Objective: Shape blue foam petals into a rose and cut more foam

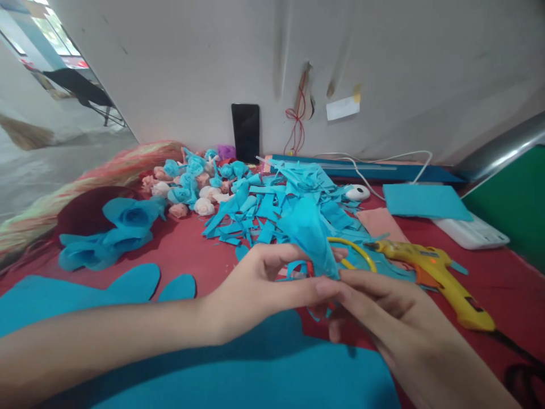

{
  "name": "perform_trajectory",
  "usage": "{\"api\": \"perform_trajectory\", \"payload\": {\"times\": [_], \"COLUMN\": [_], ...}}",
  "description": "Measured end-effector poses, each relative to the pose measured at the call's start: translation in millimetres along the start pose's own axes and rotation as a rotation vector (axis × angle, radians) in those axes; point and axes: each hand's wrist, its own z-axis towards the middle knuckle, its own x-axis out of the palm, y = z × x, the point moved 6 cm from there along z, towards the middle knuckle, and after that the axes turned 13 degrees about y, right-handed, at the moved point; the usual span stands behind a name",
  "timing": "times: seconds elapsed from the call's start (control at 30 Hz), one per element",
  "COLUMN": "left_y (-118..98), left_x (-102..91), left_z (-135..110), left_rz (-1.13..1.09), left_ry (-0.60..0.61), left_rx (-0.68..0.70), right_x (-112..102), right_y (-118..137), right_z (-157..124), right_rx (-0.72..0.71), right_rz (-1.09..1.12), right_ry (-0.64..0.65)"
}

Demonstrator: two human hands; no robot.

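Observation:
Both my hands meet low in the middle of the view over a red table. My left hand pinches the base of a rolled blue felt piece between thumb and fingers. My right hand grips the same piece's lower end from the right, fingers pressed together. The felt rises like a cone above my fingertips. A yellow glue gun lies just right of my right hand, nozzle pointing left.
Blue felt scraps heap behind my hands. Finished blue and pink rosettes cluster at back left, larger blue flowers to the left. Big blue felt sheets lie in front. A phone leans on the wall; a white keyboard sits right.

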Motion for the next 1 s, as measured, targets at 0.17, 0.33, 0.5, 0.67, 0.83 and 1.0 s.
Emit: {"api": "perform_trajectory", "payload": {"times": [0.17, 0.33, 0.5, 0.67, 0.83, 1.0], "left_y": [-2.2, -3.7, 3.3, 0.2, -0.1, 1.3], "left_x": [1.7, 2.7, 0.2, -0.8, -1.5, -0.7], "left_z": [-1.7, -2.2, -3.6, -4.0, -4.1, -3.8], "left_rz": [-0.054, -0.045, -0.107, -0.019, 0.059, 0.091], "left_ry": [-0.043, -0.051, -0.078, -0.103, -0.117, -0.111], "left_rx": [0.020, 0.056, 0.063, 0.076, 0.038, 0.020], "right_x": [-3.2, -4.0, 0.8, 3.4, 4.9, 0.9], "right_y": [0.0, -1.4, 6.3, 14.9, 5.5, 4.0], "right_z": [-1.3, -2.4, -4.0, -11.9, -7.2, -6.2], "right_rx": [0.015, 0.022, 0.045, 0.043, 0.026, 0.011], "right_rz": [-0.169, -0.283, -0.311, -0.263, -0.264, -0.349], "right_ry": [-0.094, -0.057, -0.122, -0.322, -0.256, -0.259]}}
